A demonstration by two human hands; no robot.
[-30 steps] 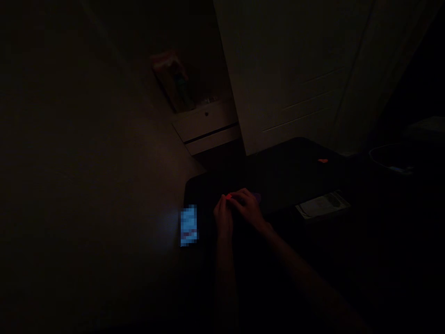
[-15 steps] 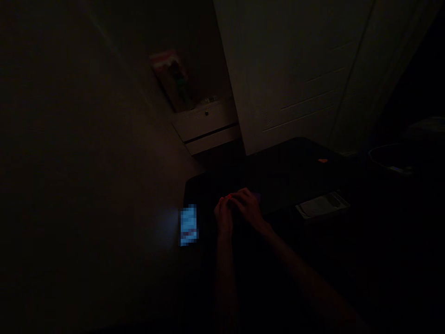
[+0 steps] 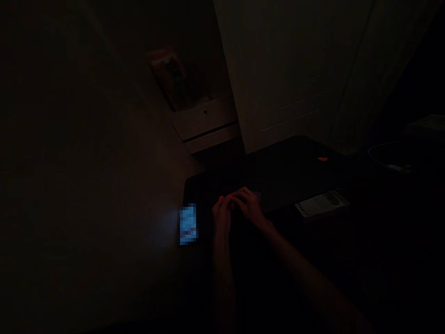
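Note:
In dim light, my left hand (image 3: 221, 213) and my right hand (image 3: 247, 202) meet over the dark table (image 3: 285, 160). Both have their fingers bent and closed, the fingertips almost touching. Bright red spots show at the fingertips, on a small red thing (image 3: 230, 196) whose shape I cannot make out. Just behind my right hand lies a purple thing (image 3: 257, 196), mostly covered by the hand. Farther right on the tabletop is a small orange-red piece (image 3: 322, 159).
A lit phone screen (image 3: 188, 224) glows at the table's left edge, beside the wall (image 3: 114, 195). A white drawer unit (image 3: 208, 120) and a pale door-like panel (image 3: 288, 74) stand behind. Printed papers (image 3: 321, 204) lie below the table's right front edge.
My left hand has shifted slightly left, and a little more red shows at the fingertips. My right hand stays nearly in place. The picture is a little darker.

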